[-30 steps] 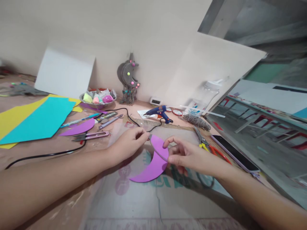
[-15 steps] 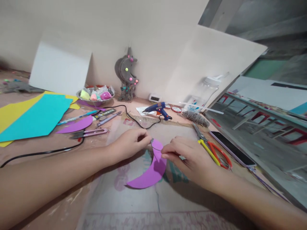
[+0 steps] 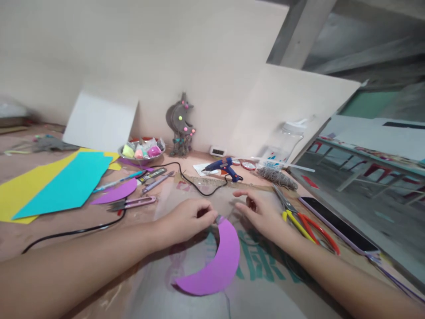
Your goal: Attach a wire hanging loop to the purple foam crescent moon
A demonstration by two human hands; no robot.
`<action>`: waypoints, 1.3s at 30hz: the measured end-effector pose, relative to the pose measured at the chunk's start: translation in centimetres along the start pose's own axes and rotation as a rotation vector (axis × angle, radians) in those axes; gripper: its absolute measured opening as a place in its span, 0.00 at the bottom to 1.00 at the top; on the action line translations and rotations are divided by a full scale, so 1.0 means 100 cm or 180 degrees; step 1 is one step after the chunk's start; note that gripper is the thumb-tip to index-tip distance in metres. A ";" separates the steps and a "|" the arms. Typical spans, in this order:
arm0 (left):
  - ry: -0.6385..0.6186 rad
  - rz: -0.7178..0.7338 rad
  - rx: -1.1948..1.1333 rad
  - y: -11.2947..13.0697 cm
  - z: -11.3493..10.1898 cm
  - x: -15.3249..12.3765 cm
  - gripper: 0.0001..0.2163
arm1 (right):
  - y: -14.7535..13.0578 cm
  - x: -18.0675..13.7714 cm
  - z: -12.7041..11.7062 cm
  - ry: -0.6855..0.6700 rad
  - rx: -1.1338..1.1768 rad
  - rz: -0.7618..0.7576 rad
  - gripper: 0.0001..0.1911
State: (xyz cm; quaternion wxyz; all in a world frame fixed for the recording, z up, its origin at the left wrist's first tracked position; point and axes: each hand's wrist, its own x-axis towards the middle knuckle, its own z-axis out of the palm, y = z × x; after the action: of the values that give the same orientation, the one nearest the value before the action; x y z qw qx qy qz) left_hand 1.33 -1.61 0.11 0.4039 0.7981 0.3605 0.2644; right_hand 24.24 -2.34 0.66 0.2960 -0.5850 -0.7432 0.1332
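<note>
A purple crescent-shaped foam cutout (image 3: 217, 263) lies on a clear plastic sheet (image 3: 265, 283) in front of me. My left hand (image 3: 189, 219) pinches the crescent's upper tip, where a thin grey string end shows. My right hand (image 3: 260, 212) hovers just right of that tip with its fingers spread and nothing in it. Right of that hand lie scissors with yellow and red handles (image 3: 303, 223).
A blue glue gun (image 3: 223, 167) with a black cord (image 3: 83, 230) rests behind the sheet. Teal (image 3: 69, 184) and yellow paper, another purple cutout (image 3: 116, 193), thread snips (image 3: 133, 204), a bowl of clay (image 3: 141, 150), a hanging moon craft (image 3: 181, 124) and a phone (image 3: 338, 223) surround the work area.
My right hand let go of the string and crescent and opened, pulling back to the right. The crescent now lies flat, held only at its tip by my left hand. The view shifted.
</note>
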 end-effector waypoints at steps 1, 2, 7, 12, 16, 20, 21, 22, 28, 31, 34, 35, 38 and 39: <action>-0.0032 0.0005 -0.0004 0.000 0.000 0.000 0.12 | 0.000 0.000 0.000 -0.0005 0.0152 0.0142 0.15; -0.0027 0.0010 -0.0002 -0.001 0.001 0.001 0.12 | -0.002 -0.001 0.000 -0.0046 0.0384 0.0255 0.17; -0.0019 0.0039 -0.0014 -0.001 0.001 0.001 0.12 | -0.027 -0.013 -0.004 -0.0690 0.1781 0.0456 0.21; -0.0101 0.0103 0.0010 0.001 -0.001 0.001 0.11 | -0.036 -0.024 0.000 -0.1380 0.1887 0.0629 0.28; -0.0078 0.0054 0.0025 0.002 -0.001 0.001 0.11 | -0.033 -0.024 0.003 -0.1370 0.1798 0.0514 0.26; -0.0085 0.0033 -0.0024 -0.001 0.000 0.002 0.12 | -0.030 -0.022 0.004 -0.1155 0.1729 0.0292 0.23; -0.0089 0.0039 -0.0039 -0.002 0.000 0.002 0.11 | -0.030 -0.022 0.004 -0.1117 0.1668 0.0271 0.22; -0.0095 0.0043 -0.0051 -0.003 0.000 0.002 0.11 | -0.030 -0.022 0.005 -0.1076 0.1601 0.0255 0.21; -0.0117 0.0048 -0.0033 -0.003 -0.001 0.002 0.11 | -0.030 -0.020 0.003 -0.0805 0.1198 0.0184 0.12; -0.0127 0.0058 -0.0031 -0.001 -0.001 0.003 0.11 | -0.030 -0.018 0.001 -0.0773 0.0853 0.0032 0.09; -0.0137 0.0054 -0.0037 0.000 -0.001 0.003 0.11 | -0.029 -0.018 0.001 -0.0718 0.0646 -0.0100 0.08; -0.0138 0.0051 -0.0037 0.000 -0.001 0.003 0.11 | -0.029 -0.018 0.001 -0.0685 0.0654 -0.0126 0.08; -0.0136 0.0035 0.0006 0.000 -0.001 0.002 0.11 | -0.028 -0.018 0.002 -0.0600 0.0810 -0.0168 0.09; -0.0127 0.0028 0.0031 0.000 -0.001 0.001 0.11 | -0.028 -0.018 0.003 -0.0593 0.0866 -0.0166 0.09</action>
State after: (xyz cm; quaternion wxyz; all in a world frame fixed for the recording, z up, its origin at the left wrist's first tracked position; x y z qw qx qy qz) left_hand 1.34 -1.46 0.17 0.4060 0.8067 0.3502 0.2485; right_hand 22.07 -4.76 1.43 0.3057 -0.5051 -0.7575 0.2786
